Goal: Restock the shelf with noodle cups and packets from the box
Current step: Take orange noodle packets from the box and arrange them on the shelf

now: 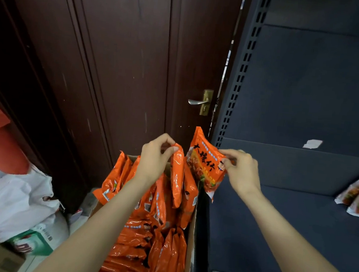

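Orange foil noodle packets [148, 237] crowd the cardboard box [190, 241]
Left hand [154, 155] pinches one packet [177, 174]; right hand [241, 169] pinches another [207, 160] beside the dark shelf [298, 202]

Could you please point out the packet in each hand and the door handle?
Left-hand packet [177, 174]: head view, glossy side.
Right-hand packet [206, 162]: head view, printed front.
Door handle [196, 102]: head view, lever.

Cardboard box [190, 241] is running off the bottom edge, its left wall hidden behind orange pkts. White packets [357, 198] on the shelf [275, 220] are being cut by the right edge. Blurred green carton [34, 245] bottom left, label possibly detergent, unreadable.
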`<state>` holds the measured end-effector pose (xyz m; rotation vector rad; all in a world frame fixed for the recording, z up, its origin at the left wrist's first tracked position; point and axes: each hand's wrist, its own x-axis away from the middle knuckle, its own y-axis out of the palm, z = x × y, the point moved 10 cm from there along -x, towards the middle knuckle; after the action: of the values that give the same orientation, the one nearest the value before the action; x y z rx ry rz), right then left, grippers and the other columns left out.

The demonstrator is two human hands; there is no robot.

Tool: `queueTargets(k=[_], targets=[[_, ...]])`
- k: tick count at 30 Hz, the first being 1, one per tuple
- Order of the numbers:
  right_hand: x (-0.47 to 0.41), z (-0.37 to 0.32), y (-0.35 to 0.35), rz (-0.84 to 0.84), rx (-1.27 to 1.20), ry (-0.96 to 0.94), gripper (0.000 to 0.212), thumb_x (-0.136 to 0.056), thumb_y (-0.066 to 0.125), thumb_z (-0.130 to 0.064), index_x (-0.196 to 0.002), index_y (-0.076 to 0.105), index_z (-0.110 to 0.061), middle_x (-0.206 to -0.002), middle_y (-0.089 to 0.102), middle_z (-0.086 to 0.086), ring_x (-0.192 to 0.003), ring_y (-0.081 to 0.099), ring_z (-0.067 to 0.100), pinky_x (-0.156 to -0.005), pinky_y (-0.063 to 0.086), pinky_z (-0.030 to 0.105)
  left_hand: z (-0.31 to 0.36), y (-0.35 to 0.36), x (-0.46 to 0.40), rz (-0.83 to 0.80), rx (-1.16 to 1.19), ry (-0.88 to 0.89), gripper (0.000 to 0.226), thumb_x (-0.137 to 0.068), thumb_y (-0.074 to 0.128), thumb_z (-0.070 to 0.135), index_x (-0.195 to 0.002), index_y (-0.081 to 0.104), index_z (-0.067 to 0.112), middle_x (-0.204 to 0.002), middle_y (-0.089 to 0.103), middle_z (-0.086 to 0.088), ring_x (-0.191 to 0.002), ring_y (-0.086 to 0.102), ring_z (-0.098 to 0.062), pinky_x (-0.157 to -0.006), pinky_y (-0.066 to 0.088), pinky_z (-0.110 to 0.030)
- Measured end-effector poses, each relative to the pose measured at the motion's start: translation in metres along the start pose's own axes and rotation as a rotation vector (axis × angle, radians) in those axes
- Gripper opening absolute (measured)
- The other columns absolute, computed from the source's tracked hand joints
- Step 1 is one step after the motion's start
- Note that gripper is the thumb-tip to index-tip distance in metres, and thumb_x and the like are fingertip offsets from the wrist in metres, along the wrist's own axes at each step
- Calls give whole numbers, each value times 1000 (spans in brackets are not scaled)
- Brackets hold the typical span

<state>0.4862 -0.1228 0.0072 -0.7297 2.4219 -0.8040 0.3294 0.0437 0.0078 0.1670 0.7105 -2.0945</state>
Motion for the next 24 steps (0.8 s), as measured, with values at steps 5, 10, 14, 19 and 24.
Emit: queueTargets(k=[5, 10, 14, 19, 24], targets=[[3, 4, -34, 75, -52, 4, 28, -91, 55, -4, -113, 68, -17, -99, 61, -3, -97, 59, 13, -80, 49, 24, 51, 3, -5, 14, 19, 145, 4, -90, 59, 16, -88, 63, 17, -86, 66, 10, -87, 61, -2, -79, 48, -15], [7, 32, -83, 141, -54, 29, 28, -91, 55, -5, -112, 69, -18, -101, 62, -3, -97, 58, 12, -81, 45, 23, 105, 44, -5, -39, 78, 231, 6, -90, 60, 14, -86, 63, 17, -82, 65, 12, -83, 59, 3, -76, 45, -13], [14, 79, -135, 199, -16, 69, 28, -91, 55, -7, -110, 69, -22, -102, 64, -2, -98, 59, 15, -83, 51, 34, 139, 100, -2, -93, 98, 269, 7, -89, 61, 14, -84, 62, 18, -81, 66, 10, -82, 61, -1, -77, 46, -17], [22, 157, -212, 237, 117, 103, 28, -91, 56, -8, -108, 70, -25, -102, 64, -2, -97, 61, 17, -80, 52, 39, 176, 199, 7, -129, 29, 262, 8, -86, 64, 19, -80, 61, 23, -79, 65, 12, -81, 62, -4, -77, 51, -30], [22, 244, -285, 227, 231, 147, 29, -90, 55, -7, -108, 70, -25, -109, 67, -1, -102, 61, 18, -82, 52, 39, 198, 302, 18, -146, -77, 135, 6, -86, 63, 26, -80, 60, 28, -78, 65, 13, -79, 62, -10, -72, 53, -38]])
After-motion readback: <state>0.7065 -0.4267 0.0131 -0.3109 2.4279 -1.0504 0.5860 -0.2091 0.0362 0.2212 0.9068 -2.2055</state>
